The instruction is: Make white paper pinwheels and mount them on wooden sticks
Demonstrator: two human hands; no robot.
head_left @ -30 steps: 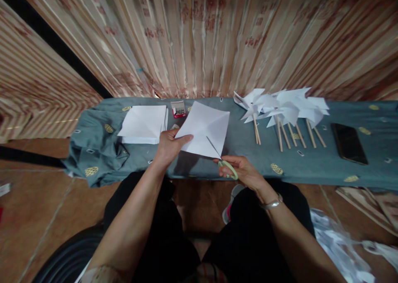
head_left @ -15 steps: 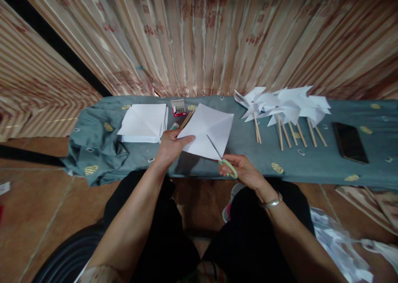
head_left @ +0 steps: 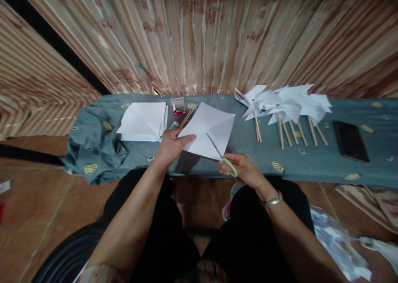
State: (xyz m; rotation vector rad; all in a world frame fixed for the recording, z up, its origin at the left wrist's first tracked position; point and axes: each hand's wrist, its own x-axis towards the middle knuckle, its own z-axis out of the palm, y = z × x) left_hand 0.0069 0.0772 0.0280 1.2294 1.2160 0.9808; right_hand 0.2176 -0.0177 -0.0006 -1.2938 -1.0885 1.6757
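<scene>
My left hand (head_left: 174,143) grips the left corner of a white square sheet of paper (head_left: 214,125), thumb on top and fingers underneath. Faint diagonal creases cross the sheet. In my right hand (head_left: 241,166) is a pair of scissors (head_left: 229,167) with pale green handles. Their blade lies over the paper, running from the near corner toward the middle. Left of my hands sits a stack of white paper squares (head_left: 143,120). Beyond the held sheet are thin wooden sticks (head_left: 185,119), partly covered, and a small red-and-white box (head_left: 178,106) of metal pins.
Several white paper pinwheels (head_left: 276,104) on wooden sticks lie to the right on the grey-green cloth (head_left: 248,158). A dark phone (head_left: 350,141) rests farther right. Behind stands a pleated patterned curtain (head_left: 199,38). A clear plastic bag (head_left: 338,245) lies on the floor.
Almost nothing differs. Both hands, the sheet and the scissors keep their places, and the view has shifted very slightly.
</scene>
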